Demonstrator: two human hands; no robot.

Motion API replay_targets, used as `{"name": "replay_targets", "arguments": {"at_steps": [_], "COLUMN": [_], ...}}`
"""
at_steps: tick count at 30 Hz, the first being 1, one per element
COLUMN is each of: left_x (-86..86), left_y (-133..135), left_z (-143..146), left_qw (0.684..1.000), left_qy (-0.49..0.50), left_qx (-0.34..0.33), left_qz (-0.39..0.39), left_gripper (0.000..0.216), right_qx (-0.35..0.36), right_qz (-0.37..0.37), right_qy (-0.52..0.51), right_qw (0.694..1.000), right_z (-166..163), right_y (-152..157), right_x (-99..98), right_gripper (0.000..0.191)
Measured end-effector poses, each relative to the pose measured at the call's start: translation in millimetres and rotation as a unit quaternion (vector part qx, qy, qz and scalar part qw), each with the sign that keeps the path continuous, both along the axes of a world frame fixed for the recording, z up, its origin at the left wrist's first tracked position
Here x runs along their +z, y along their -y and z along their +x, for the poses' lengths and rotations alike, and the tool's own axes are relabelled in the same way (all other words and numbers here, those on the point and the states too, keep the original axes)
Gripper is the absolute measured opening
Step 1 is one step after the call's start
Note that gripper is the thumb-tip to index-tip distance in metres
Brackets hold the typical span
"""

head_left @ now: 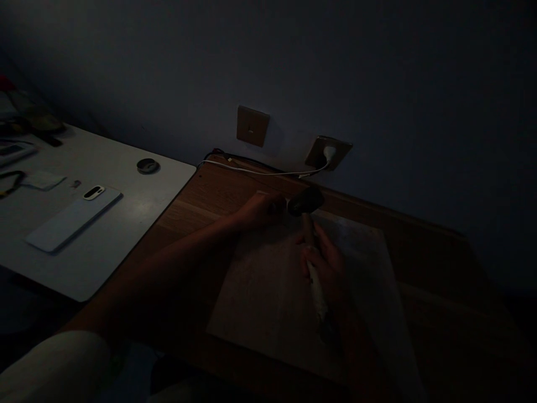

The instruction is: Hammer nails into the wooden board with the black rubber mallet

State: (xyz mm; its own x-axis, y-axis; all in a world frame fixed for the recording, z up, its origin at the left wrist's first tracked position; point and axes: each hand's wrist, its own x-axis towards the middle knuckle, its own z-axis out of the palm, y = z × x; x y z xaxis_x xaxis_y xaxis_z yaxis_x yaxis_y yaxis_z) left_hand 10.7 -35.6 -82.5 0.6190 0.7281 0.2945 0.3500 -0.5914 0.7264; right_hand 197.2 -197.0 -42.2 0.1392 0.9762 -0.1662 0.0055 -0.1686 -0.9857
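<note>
My right hand (325, 260) is closed around the handle of a mallet (308, 201) with a dark head and a light, worn shaft. The mallet's head points away from me, above the far part of a pale flat board (268, 291). Near the board's far left corner rests my left hand (264, 211), fingers curled in a pinch, close to the left side of the mallet head. Whatever lies between those fingers is too dark to make out.
Under the board is a wooden table (191, 207). Left of it, a white table (138, 215) bears a phone (75, 218) and a round dark lid-like object (147, 165). A white cable (260, 173) runs along the wall to a socket (329, 152), beside a wall plate (251, 126).
</note>
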Motion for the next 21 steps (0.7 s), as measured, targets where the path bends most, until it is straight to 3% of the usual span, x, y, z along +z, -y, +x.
{"name": "replay_targets", "arguments": {"at_steps": [5, 10, 21], "left_x": [0.5, -0.2, -5.2], "left_y": [0.0, -0.5, -3.7], "left_z": [0.3, 0.7, 1.2], "left_qw": [1.000, 1.000, 1.000], "left_qy": [-0.010, 0.001, 0.007], "left_qx": [0.011, 0.007, 0.008], "left_qz": [0.008, 0.003, -0.009], "left_gripper": [0.029, 0.033, 0.062], "right_qx": [-0.008, 0.039, 0.031], "right_qz": [0.011, 0.006, 0.018], "right_qy": [-0.007, 0.006, 0.027], "right_qw": [1.000, 0.999, 0.999], "right_z": [-2.6, -3.4, -6.0], "right_y": [0.3, 1.5, 4.9], "right_x": [8.8, 11.1, 7.5], "right_gripper": [0.058, 0.049, 0.064]}}
